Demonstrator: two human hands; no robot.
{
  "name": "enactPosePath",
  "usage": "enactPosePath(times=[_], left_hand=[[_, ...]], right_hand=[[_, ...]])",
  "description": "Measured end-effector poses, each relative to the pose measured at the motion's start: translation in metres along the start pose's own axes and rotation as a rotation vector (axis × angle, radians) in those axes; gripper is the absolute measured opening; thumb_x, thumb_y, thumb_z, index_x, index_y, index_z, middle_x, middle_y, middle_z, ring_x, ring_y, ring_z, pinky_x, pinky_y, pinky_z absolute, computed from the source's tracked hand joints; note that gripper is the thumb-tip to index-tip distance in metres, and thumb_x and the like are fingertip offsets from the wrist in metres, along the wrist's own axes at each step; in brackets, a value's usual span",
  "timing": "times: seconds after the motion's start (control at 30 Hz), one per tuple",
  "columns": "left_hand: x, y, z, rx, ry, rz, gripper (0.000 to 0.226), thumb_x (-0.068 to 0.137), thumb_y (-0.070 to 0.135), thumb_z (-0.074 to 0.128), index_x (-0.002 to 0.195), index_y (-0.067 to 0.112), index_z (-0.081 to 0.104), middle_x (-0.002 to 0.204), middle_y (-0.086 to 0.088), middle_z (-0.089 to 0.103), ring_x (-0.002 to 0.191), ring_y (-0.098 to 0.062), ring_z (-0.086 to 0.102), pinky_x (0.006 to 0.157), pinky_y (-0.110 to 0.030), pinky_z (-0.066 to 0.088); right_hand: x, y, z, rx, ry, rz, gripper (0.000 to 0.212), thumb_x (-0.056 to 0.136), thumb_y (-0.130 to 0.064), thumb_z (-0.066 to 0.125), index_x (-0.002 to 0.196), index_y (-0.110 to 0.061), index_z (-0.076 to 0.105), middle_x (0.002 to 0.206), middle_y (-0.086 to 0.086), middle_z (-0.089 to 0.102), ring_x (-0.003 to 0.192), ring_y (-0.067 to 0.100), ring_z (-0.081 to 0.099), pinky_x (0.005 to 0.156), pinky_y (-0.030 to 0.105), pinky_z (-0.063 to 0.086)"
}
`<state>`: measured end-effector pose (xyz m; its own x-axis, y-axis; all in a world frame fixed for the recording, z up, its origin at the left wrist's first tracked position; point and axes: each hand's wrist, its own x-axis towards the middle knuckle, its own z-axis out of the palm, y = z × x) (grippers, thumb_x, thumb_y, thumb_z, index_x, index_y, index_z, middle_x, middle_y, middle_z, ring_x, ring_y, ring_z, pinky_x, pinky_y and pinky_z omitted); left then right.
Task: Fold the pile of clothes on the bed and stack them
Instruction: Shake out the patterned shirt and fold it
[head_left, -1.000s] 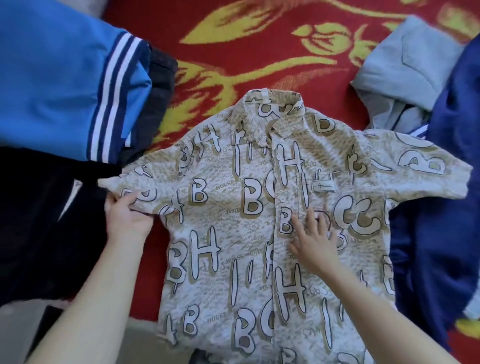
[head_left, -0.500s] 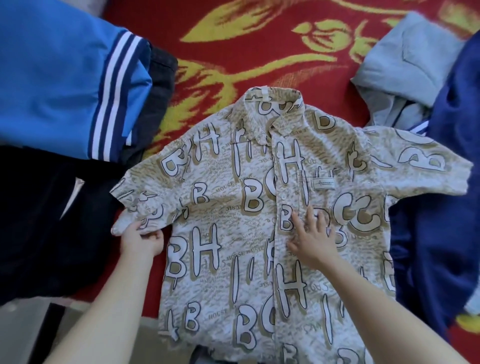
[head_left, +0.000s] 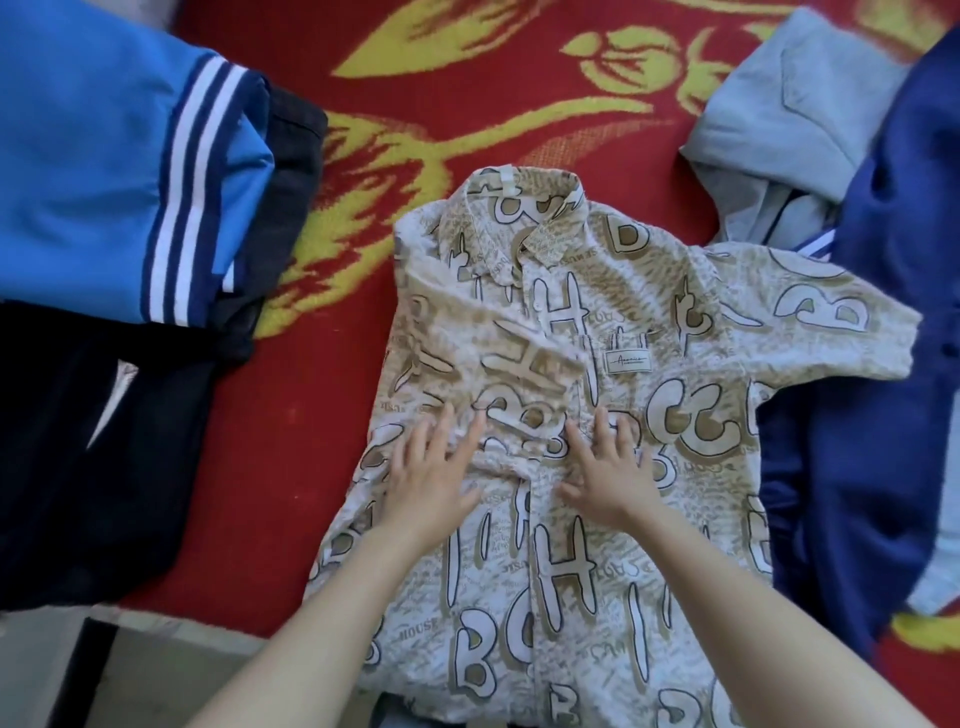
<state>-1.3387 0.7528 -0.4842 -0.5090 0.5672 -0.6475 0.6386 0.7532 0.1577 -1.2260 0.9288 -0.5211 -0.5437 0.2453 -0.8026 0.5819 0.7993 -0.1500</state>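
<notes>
A beige and white shirt (head_left: 623, 322) printed with big letters lies front-up on the red and yellow bedcover (head_left: 467, 83). Its left sleeve is folded in over the chest, while the right sleeve still spreads out to the right. My left hand (head_left: 431, 467) lies flat with fingers spread on the folded-in sleeve. My right hand (head_left: 608, 467) presses flat on the shirt's middle, just right of the button line. On the left sits a stack of folded clothes: a blue piece with white stripes (head_left: 114, 156) over dark pieces (head_left: 78, 441).
Unfolded clothes lie at the right: a light grey garment (head_left: 779, 114) and a navy blue one (head_left: 893, 364) that the shirt's right sleeve overlaps. The bed's front edge and pale floor (head_left: 156, 670) show at the bottom left.
My left hand carried the left sleeve in over the shirt's chest, let go and now lies flat on it. My right hand stayed pressed on the shirt's middle.
</notes>
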Motion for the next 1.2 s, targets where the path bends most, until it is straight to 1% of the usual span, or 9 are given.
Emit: enactPosePath(times=[0.13,0.23,0.33,0.6,0.73,0.83,0.97,1.07,1.2], left_hand=[[0.003,-0.013,0.001,0.036,-0.006,-0.066,0.075,0.096,0.043,0.038,0.145,0.035,-0.019,0.156,-0.003,-0.017,0.144,-0.026,-0.014,0.115,-0.046,-0.003],[0.004,-0.019,-0.002,0.105,-0.056,-0.069,0.067,0.097,0.044,0.033,0.146,0.037,-0.012,0.156,-0.004,-0.016,0.144,-0.026,-0.012,0.116,-0.046,0.001],[0.009,-0.024,-0.011,0.125,-0.135,-0.048,0.057,0.098,0.045,0.030,0.148,0.038,0.004,0.157,-0.002,-0.013,0.145,-0.024,-0.009,0.116,-0.044,0.003],[0.022,-0.028,-0.019,0.043,-0.227,-0.030,0.052,0.099,0.044,0.030,0.148,0.040,0.012,0.158,0.000,-0.003,0.145,-0.024,0.002,0.114,-0.041,0.016],[0.024,-0.026,-0.016,0.008,-0.230,-0.048,0.051,0.099,0.045,0.031,0.147,0.040,0.014,0.158,0.001,-0.003,0.144,-0.025,0.004,0.113,-0.042,0.017],[0.027,-0.027,-0.014,-0.001,-0.222,-0.057,0.051,0.098,0.045,0.031,0.147,0.040,0.017,0.158,0.000,-0.002,0.144,-0.026,0.004,0.113,-0.043,0.018],[0.028,-0.025,-0.011,0.002,-0.212,-0.052,0.051,0.098,0.048,0.032,0.147,0.040,0.018,0.158,-0.001,-0.001,0.144,-0.027,0.005,0.112,-0.043,0.021],[0.029,-0.026,-0.011,-0.008,-0.223,-0.053,0.052,0.098,0.048,0.032,0.147,0.040,0.017,0.158,0.000,-0.002,0.144,-0.026,0.004,0.112,-0.042,0.020],[0.031,-0.028,-0.014,-0.041,-0.225,-0.050,0.050,0.098,0.047,0.032,0.146,0.041,0.021,0.158,0.001,0.000,0.144,-0.024,0.005,0.112,-0.041,0.022]], right_hand=[[-0.012,0.016,-0.015,0.195,0.060,-0.063,0.061,0.095,-0.048,0.040,0.149,-0.028,0.017,0.158,0.003,-0.007,0.145,0.025,-0.004,0.117,0.046,0.006],[-0.022,0.053,-0.027,0.471,0.572,0.034,0.041,0.094,-0.034,0.045,0.126,-0.010,0.055,0.136,0.012,0.045,0.130,0.029,0.037,0.097,0.033,0.031],[-0.028,0.103,-0.056,0.875,1.008,0.466,0.042,0.089,-0.023,0.049,0.124,-0.001,0.052,0.121,0.017,0.053,0.116,0.035,0.046,0.090,0.035,0.034],[0.004,0.174,-0.085,1.732,0.781,0.644,0.052,0.076,-0.004,0.065,0.123,-0.008,0.043,0.119,0.012,0.056,0.099,0.023,0.060,0.069,0.030,0.052],[0.009,0.172,-0.104,2.038,0.851,0.622,0.025,0.081,0.005,0.059,0.100,-0.011,0.053,0.070,0.002,0.062,0.047,0.006,0.053,0.038,0.015,0.037],[0.003,0.154,-0.125,1.821,1.065,0.494,0.024,0.082,0.003,0.057,0.072,-0.016,0.048,0.048,-0.008,0.053,0.046,0.005,0.046,0.040,0.016,0.034],[-0.009,0.106,-0.121,0.522,1.503,0.019,0.012,0.071,-0.001,0.054,0.083,-0.004,0.055,0.079,0.015,0.056,0.077,0.018,0.043,0.060,0.030,0.038],[0.003,0.085,-0.080,-0.049,1.203,-0.407,0.041,0.069,-0.015,0.054,0.109,-0.020,0.053,0.121,0.019,0.048,0.111,0.030,0.040,0.087,0.045,0.042],[0.005,0.090,-0.038,0.000,0.776,-0.168,0.088,0.065,-0.026,0.078,0.141,-0.022,0.034,0.146,0.022,0.027,0.130,0.041,0.034,0.095,0.057,0.042]])
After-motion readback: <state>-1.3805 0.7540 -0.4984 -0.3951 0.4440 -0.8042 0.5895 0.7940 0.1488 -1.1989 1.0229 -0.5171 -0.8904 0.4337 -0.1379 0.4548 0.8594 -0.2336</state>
